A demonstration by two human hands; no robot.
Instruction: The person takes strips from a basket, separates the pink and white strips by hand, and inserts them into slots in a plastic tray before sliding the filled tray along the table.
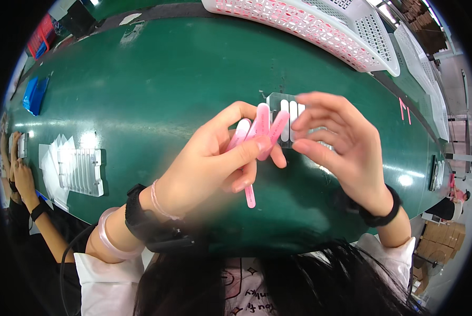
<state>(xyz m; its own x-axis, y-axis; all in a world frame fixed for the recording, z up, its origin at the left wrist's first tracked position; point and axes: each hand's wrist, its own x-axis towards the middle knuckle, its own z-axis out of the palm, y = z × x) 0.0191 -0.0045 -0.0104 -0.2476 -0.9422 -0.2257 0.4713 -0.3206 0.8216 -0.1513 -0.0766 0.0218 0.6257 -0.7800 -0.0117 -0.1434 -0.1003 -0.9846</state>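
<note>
My left hand [207,150] is closed round several slim pink nail files [263,117] with rounded ends, fanned out between thumb and fingers. One pink file's lower end [250,197] sticks out below the fingers. Just right of them my right hand [346,137] hovers with its fingers curved and apart, slightly blurred, and nothing shows in it. Behind that hand lies a clear plastic holder [272,99] on the green table, with white round-ended strips [285,120] side by side in it. My right fingers hide part of the holder.
White perforated baskets [320,37] with pink contents stand at the far right. Another clear slotted holder [96,171] lies at left beside white sheets [50,168]. A blue packet [34,96] is farther left. A co-worker's hand [24,179] works at the left edge. Two pink strips [404,110] lie right.
</note>
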